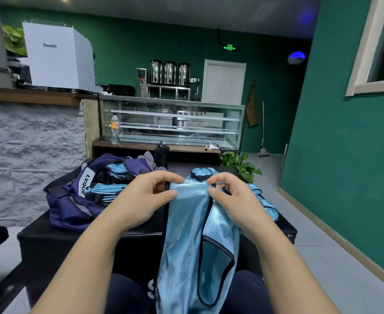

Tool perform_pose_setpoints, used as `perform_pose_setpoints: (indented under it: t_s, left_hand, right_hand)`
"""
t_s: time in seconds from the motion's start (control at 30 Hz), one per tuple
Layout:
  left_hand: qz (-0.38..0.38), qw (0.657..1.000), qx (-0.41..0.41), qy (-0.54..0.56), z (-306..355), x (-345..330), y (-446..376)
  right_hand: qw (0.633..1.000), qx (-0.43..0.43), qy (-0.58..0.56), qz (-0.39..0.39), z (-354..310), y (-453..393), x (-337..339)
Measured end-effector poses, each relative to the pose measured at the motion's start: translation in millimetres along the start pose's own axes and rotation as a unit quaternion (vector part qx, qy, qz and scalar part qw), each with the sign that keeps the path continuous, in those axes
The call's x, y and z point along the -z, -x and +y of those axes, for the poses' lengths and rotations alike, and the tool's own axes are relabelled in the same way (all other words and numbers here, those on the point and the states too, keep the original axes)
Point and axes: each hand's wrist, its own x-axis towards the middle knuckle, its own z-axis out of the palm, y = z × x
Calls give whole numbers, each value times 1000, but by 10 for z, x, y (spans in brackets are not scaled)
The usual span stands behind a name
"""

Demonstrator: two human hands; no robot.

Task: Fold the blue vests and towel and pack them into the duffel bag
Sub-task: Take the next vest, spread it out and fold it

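Vest (186, 234) beside open duffel bag (73, 209)

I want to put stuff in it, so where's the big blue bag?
In the head view the bag sits open on the black table, left of the left hand, with folded vests inside.

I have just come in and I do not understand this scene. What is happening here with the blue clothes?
A person is folding blue vests for packing. Both hands, the left hand and the right hand, pinch the top edge of one light blue vest, which hangs down toward the lap. The navy duffel bag lies open on the black table and already holds folded vests. More unfolded vests wait on the right.
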Motion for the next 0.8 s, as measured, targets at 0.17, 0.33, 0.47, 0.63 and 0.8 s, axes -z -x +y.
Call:
perform_pose_setpoints:
  t_s: [0.17,0.33,0.47,0.63,0.8]
  left_hand:
    - [48,994,-9,-96,12,-3,4]
    - [50,974,-64,-211,-15,15,-24]
    - [42,987,-67,-141,-18,1,-31]
    - [-9,998,-16,65,57,-114,10]
    - [-86,979,-22,181,204,-78,65]
  right_hand:
    - [996,20,90,-3,-35,-3,1]
    - [988,38,148,5,-58,-1,-12]
    - [988,35,152,6,-78,16,16]
    - [994,22,110,4,-111,27,38]
    - [997,17,75,18,-107,31,57]
